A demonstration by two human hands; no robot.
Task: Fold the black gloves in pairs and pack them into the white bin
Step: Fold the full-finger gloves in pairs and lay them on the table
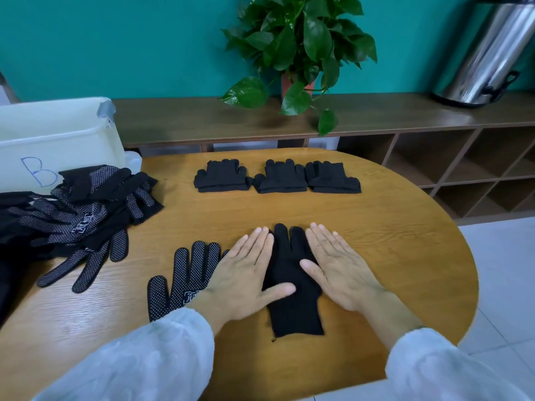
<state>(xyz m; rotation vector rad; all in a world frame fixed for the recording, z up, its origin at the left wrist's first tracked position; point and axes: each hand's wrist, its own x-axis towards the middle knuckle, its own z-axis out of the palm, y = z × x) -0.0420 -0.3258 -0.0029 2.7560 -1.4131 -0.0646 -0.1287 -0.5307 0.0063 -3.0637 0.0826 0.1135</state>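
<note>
Flanking one flat glove, two hands; three folded pairs beyond.

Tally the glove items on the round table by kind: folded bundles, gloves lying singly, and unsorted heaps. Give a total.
Folded glove bundles: 3
Single gloves: 2, the plain black glove under both hands and the dotted glove beside it
Unsorted glove heap: 1; its glove count cannot be told
Total: 6

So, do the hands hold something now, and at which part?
Nothing is gripped. The left hand and right hand lie flat and open on the plain black glove, pressing its two sides.
</note>
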